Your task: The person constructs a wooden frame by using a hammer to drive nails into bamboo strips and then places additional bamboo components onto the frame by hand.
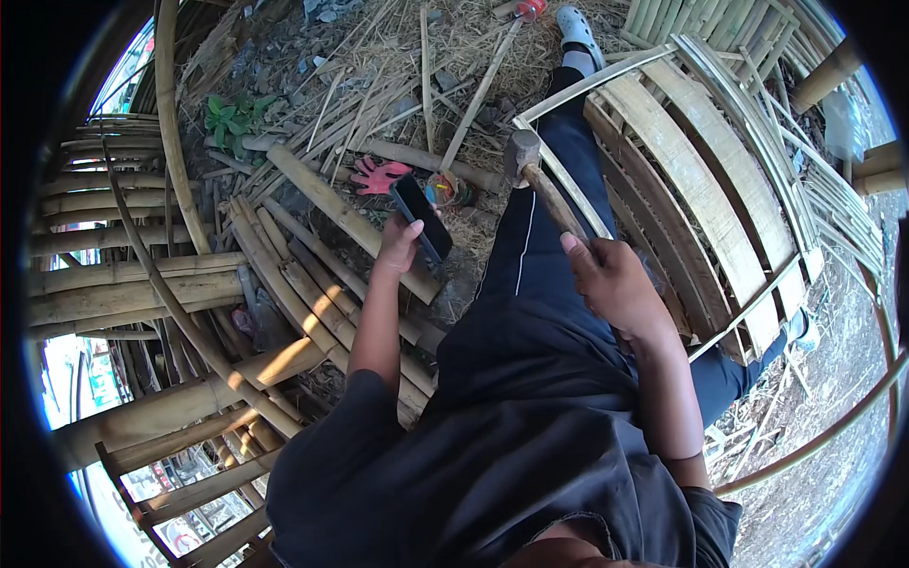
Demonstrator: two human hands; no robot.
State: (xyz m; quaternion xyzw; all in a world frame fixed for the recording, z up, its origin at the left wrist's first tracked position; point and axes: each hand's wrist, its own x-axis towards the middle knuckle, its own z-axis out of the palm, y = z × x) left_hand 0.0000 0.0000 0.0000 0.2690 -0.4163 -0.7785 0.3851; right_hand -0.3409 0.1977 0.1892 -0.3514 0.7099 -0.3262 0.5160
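Observation:
My left hand (398,244) holds a black phone (422,218) up in front of me, screen tilted away. My right hand (611,279) grips the wooden handle of a hammer (530,166), whose metal head points up beside my dark trouser leg. To the right of the hammer lies a frame of curved bamboo slats (691,189), resting against my right leg.
Split bamboo poles (303,284) lie stacked on the ground to my left. A pink glove (377,175) sits on the straw beyond the phone. A long-handled tool with a red end (492,71) lies farther off. More bamboo strips (824,199) pile up at the right.

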